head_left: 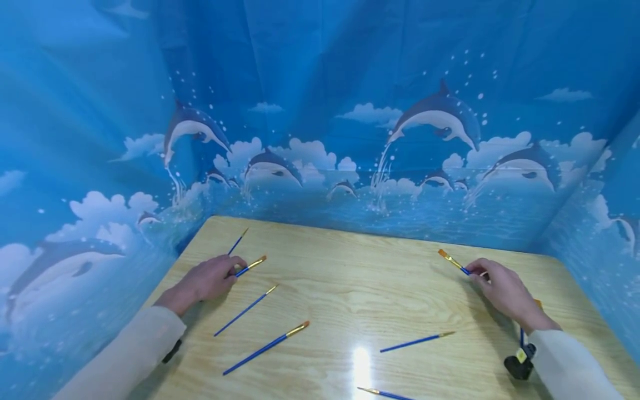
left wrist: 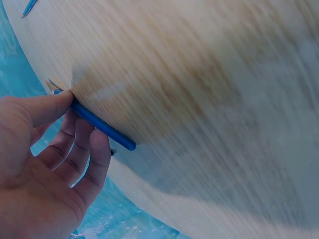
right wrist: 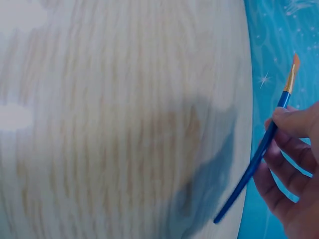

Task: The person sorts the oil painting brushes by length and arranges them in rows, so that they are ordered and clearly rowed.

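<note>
Left hand (head_left: 214,279) is pinching one brush (head_left: 256,263), right hand (head_left: 502,286) a second brush (head_left: 454,261), both over the table (head_left: 345,278) toward its far edge, and fingertip-only grips could be letting either roll loose, though left's contact is looking partly hidden.

– Reaching forward with both arms (head_left: 132,347)?
– Yes, holding them well apart. Pinching with left hand (head_left: 216,276), between thumb (left wrist: 47,107) and bent fingers (left wrist: 99,157).
– Also with right hand (head_left: 502,286)?
– Pinching too, loosely bending other fingers.
</note>
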Available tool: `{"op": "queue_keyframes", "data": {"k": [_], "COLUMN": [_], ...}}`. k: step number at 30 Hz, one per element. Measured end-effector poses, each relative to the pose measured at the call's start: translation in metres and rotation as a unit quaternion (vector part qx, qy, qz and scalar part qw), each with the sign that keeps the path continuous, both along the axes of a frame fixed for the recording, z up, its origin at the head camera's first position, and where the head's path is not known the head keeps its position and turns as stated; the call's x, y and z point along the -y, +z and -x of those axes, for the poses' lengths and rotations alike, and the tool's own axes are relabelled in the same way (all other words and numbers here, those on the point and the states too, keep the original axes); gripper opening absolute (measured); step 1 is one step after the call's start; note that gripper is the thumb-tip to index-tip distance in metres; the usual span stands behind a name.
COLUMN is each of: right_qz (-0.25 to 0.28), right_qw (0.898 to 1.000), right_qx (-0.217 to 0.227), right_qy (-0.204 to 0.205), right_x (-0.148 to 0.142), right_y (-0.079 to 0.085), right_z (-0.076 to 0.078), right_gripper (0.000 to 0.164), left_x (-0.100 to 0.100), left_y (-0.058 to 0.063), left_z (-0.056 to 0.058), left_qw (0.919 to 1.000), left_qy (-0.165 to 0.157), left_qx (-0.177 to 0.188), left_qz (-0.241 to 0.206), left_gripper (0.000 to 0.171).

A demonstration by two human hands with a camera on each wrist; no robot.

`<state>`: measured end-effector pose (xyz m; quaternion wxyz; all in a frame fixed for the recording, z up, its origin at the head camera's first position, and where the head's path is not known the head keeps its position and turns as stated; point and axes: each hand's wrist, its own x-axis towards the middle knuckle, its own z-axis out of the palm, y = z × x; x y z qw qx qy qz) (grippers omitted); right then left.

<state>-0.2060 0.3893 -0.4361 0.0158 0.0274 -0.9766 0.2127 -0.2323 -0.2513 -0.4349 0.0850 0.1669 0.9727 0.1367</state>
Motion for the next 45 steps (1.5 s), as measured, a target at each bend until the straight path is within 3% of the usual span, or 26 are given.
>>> {"op": "queue_keyframes", "data": {"k": [6,9,16,23,27,36,45], "right_qz": [0.043,0.091,0.245,0.328,0.359,0.384,0.407], "right_qw": [0.998,0.994,0.964,0.937,0.926,0.917,0.902], "right_qx": [0.035,0.053,0.102,0.121,0.115,0.105,0.135], "right_qy": [0.005,0.011,0.017,0.021,0.021,0.037,0.057], "right_x": [0.014,0.021,0.037,0.054,0.067,0.095,0.12], "right_y": [0.008,0.011,0.013,0.007,0.008,0.011,0.003], "right_z": [-0.001,-0.003,-0.004,-0.003,-0.001,0.005,0.011], "right_gripper": [0.027,0.033,0.047,0.056,0.054,0.05,0.051], "left_x": [-0.001,-0.001,-0.002,-0.001,0.0,0.001,0.003], "left_y": [0.001,0.001,0.002,-0.001,-0.002,-0.002,-0.003], "left_z": [-0.001,-0.001,-0.001,0.0,0.0,0.0,0.002], "left_qw": [1.0,1.0,1.0,1.0,1.0,0.9999,0.9999], "left_qy": [0.005,0.002,-0.006,-0.003,-0.007,0.004,-0.002], "left_qx": [0.002,0.002,0.004,0.006,0.002,0.01,0.01], "left_qz": [0.003,0.005,0.007,0.003,-0.001,0.001,-0.004], "left_gripper": [0.034,0.035,0.035,0.035,0.035,0.035,0.035]}}
